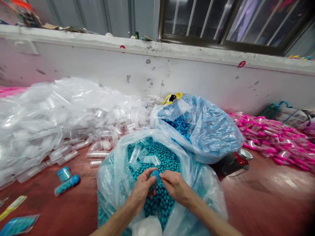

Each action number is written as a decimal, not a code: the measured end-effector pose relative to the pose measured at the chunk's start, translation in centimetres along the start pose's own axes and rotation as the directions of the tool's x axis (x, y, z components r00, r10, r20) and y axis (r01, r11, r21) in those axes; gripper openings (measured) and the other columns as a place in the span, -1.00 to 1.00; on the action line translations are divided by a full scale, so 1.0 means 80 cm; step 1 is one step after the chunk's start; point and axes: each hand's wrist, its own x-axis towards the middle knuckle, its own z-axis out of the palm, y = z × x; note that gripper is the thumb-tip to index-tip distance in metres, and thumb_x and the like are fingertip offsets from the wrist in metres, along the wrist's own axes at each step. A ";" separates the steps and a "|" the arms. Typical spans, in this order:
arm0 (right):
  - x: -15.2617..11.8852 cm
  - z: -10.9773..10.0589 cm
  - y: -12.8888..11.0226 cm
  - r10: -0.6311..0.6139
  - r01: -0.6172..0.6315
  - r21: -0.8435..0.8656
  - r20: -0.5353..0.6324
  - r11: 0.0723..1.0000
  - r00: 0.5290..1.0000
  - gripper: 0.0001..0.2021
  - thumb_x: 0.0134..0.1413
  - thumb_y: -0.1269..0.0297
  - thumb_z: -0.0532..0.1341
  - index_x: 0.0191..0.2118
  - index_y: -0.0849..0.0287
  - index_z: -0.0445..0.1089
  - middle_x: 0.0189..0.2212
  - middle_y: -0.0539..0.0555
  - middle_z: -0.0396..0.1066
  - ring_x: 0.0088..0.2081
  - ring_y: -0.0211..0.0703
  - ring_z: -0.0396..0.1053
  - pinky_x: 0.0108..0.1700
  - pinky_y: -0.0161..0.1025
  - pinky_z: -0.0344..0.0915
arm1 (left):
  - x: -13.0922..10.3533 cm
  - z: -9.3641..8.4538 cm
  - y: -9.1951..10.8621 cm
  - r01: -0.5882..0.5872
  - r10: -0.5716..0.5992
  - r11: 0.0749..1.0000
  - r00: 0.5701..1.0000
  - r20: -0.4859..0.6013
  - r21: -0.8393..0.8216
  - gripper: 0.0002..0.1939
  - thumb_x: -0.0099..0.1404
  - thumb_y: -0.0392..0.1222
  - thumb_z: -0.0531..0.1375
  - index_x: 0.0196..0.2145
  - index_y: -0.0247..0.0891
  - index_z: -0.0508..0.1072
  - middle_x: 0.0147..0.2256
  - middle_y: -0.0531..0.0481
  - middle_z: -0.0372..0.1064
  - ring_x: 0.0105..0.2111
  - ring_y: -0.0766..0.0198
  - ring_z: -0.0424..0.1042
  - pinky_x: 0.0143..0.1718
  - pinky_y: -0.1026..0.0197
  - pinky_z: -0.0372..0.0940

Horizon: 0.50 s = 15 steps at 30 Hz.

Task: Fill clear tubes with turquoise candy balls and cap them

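Observation:
My left hand (142, 186) is closed around a small clear tube, mostly hidden by the fingers, with a blue cap (156, 174) at its top. The fingertips of my right hand (176, 186) pinch at the cap's right side. Both hands are over an open plastic bag (115, 164) full of teal beads (169, 160). A few clear empty tubes (150, 159) lie on the beads just beyond my hands. At the bag's near edge is a white rounded object (147, 226), partly cut off by the frame.
Behind stands a second bag (214, 127) holding blue caps (180, 126). Clear tubes (73, 114) form a large heap at left; filled tubes (67, 185) lie on the red floor (83, 209). Pink packed items (275, 137) and a dark metal container (230, 164) are at right.

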 end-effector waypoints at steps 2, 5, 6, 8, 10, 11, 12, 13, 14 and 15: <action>-0.002 0.000 0.000 -0.038 0.038 -0.035 0.024 0.999 0.999 -0.77 0.10 0.42 -0.02 -0.48 0.21 0.33 -0.54 0.00 0.28 -0.46 -0.27 0.23 -0.39 -0.34 0.15 | -0.002 0.001 0.000 -0.016 0.018 0.999 0.999 -0.042 0.033 -0.53 0.04 -0.06 0.15 -0.11 -0.30 0.23 -0.63 0.21 0.15 -0.75 0.50 0.15 -0.79 0.44 -0.02; -0.002 -0.001 0.003 0.099 -0.102 0.234 0.026 0.967 0.995 -0.87 0.03 0.37 0.07 -0.39 0.19 0.36 -0.53 -0.03 0.28 -0.46 -0.28 0.24 -0.39 -0.33 0.18 | -0.005 -0.003 0.005 -0.043 0.043 0.998 0.999 -0.011 0.050 -0.54 0.04 -0.05 0.16 -0.11 -0.27 0.22 -0.59 0.20 0.17 -0.75 0.48 0.20 -0.78 0.42 0.04; -0.001 0.000 0.005 0.178 -0.183 0.379 0.047 0.907 0.983 -0.90 -0.02 0.35 0.11 -0.37 0.18 0.36 -0.54 -0.05 0.27 -0.49 -0.30 0.24 -0.43 -0.35 0.19 | -0.006 -0.006 0.008 -0.034 0.033 0.999 0.999 0.030 0.040 -0.53 0.03 -0.03 0.17 -0.12 -0.26 0.20 -0.56 0.18 0.21 -0.74 0.46 0.23 -0.78 0.42 0.06; 0.003 0.002 0.011 0.315 -0.311 0.625 0.108 0.716 0.943 -0.84 -0.12 0.33 0.18 -0.32 0.18 0.35 -0.54 -0.09 0.25 -0.59 -0.36 0.20 -0.53 -0.37 0.18 | -0.009 -0.010 0.014 0.005 -0.007 1.000 0.993 0.115 0.018 -0.52 0.04 -0.01 0.16 -0.12 -0.24 0.17 -0.49 0.14 0.25 -0.72 0.43 0.28 -0.78 0.41 0.07; 0.008 0.005 0.015 0.407 -0.351 0.759 0.125 0.548 0.905 -0.76 -0.20 0.30 0.22 -0.29 0.19 0.33 -0.52 -0.10 0.26 -0.66 -0.40 0.17 -0.58 -0.35 0.20 | -0.011 -0.012 0.019 0.029 -0.032 0.999 0.988 0.153 0.028 -0.53 0.07 0.01 0.14 -0.12 -0.22 0.13 -0.48 0.12 0.27 -0.71 0.41 0.30 -0.78 0.42 0.06; 0.011 0.006 0.016 0.447 -0.350 0.790 0.108 0.504 0.888 -0.70 -0.24 0.29 0.23 -0.26 0.20 0.32 -0.49 -0.08 0.27 -0.66 -0.40 0.18 -0.58 -0.34 0.22 | -0.012 -0.011 0.020 0.020 -0.028 0.998 0.989 0.148 0.053 -0.55 0.08 0.01 0.12 -0.12 -0.22 0.13 -0.50 0.13 0.26 -0.72 0.41 0.29 -0.79 0.42 0.04; 0.013 0.007 0.015 0.482 -0.347 0.800 0.084 0.489 0.872 -0.63 -0.25 0.28 0.24 -0.20 0.20 0.31 -0.47 -0.06 0.29 -0.65 -0.38 0.19 -0.57 -0.31 0.24 | -0.013 -0.010 0.020 -0.004 -0.008 0.996 0.991 0.130 0.089 -0.58 0.10 0.00 0.10 -0.13 -0.21 0.12 -0.51 0.14 0.25 -0.72 0.42 0.28 -0.79 0.43 0.03; 0.014 0.007 0.012 0.500 -0.345 0.788 0.055 0.510 0.864 -0.58 -0.24 0.26 0.23 -0.14 0.20 0.28 -0.45 -0.04 0.31 -0.63 -0.35 0.22 -0.56 -0.29 0.26 | -0.014 -0.008 0.020 -0.039 0.025 0.990 0.994 0.106 0.137 -0.61 0.11 -0.01 0.09 -0.15 -0.21 0.13 -0.51 0.15 0.24 -0.73 0.44 0.26 -0.79 0.43 0.02; 0.015 0.006 0.008 0.493 -0.341 0.748 0.021 0.569 0.870 -0.55 -0.20 0.25 0.20 -0.08 0.20 0.26 -0.42 -0.01 0.34 -0.58 -0.30 0.27 -0.51 -0.26 0.29 | -0.015 -0.005 0.020 -0.081 0.066 0.978 0.994 0.082 0.190 -0.64 0.12 -0.03 0.08 -0.16 -0.20 0.14 -0.52 0.17 0.22 -0.74 0.47 0.23 -0.78 0.43 0.03; 0.014 0.004 0.002 0.458 -0.329 0.680 -0.013 0.656 0.889 -0.55 -0.14 0.24 0.17 -0.04 0.20 0.25 -0.36 0.04 0.36 -0.49 -0.24 0.32 -0.43 -0.22 0.32 | -0.015 -0.003 0.019 -0.120 0.109 0.964 0.992 0.062 0.237 -0.67 0.13 -0.05 0.07 -0.17 -0.20 0.15 -0.53 0.18 0.19 -0.74 0.49 0.20 -0.77 0.43 0.03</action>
